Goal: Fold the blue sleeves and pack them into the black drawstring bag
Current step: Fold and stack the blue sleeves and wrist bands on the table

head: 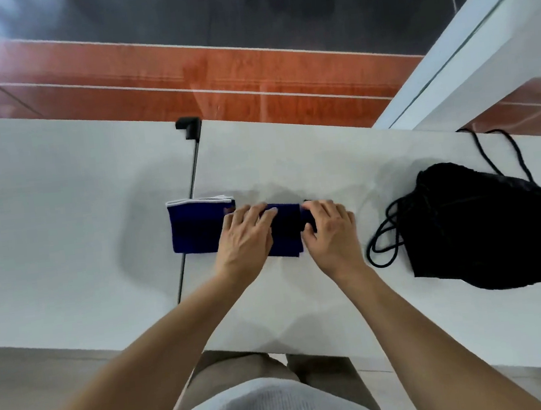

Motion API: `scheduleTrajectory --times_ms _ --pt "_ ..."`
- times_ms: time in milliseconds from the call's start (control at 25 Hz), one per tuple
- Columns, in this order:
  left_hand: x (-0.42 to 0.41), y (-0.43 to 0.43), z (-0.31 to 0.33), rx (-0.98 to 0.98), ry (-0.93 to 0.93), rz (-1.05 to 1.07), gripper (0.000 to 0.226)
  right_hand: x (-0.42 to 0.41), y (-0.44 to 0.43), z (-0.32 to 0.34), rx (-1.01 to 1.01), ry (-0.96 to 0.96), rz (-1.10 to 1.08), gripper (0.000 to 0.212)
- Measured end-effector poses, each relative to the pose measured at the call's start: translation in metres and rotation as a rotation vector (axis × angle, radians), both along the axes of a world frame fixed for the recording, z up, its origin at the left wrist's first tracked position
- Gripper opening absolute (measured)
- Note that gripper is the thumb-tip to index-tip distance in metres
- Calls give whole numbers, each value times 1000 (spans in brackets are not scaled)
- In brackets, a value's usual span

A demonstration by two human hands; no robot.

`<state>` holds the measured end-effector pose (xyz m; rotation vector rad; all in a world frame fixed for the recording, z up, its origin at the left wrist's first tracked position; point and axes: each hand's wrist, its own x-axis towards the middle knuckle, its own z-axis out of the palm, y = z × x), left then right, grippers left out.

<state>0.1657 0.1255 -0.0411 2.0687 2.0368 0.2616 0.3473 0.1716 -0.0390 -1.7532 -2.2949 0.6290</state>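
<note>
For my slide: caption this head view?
Both hands fold blue sleeves beside a black bag.

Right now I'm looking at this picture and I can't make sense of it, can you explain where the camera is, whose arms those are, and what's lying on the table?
There is no machine here. The single picture comes from a wide-angle camera worn on a person's head, looking forward and down, so the two bare arms reaching in from the bottom belong to the wearer.

They work over a white table. In the middle lies a dark blue fabric sleeve with a white edge, already folded partway. The left hand lies flat on it, pressing it down. The right hand has its fingers curled around the sleeve's right end, apparently folding it.

To the right lies a black drawstring bag, crumpled, its black cords looped on the table beside it. Nothing has gone into the bag yet, as far as the picture shows.
</note>
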Motion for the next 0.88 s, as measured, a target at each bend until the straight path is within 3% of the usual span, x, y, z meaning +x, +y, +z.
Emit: scheduleTrajectory --times_ms 200,320,520,680,880 --pt "27 24 -18 -301 51 27 66 37 31 -18 -96 -92 87 55" --pt "36 16 -21 -367 45 98 69 50 38 -27 -186 -151 131 59" --pt "38 3 -18 -315 -59 259 54 53 28 -26 -77 -129 134 55" --pt "41 -1 -18 -185 -91 212 35 46 6 -24 62 -27 187 56" --pt "44 -21 -24 -72 -76 157 35 29 -11 -19 102 -26 384 54"
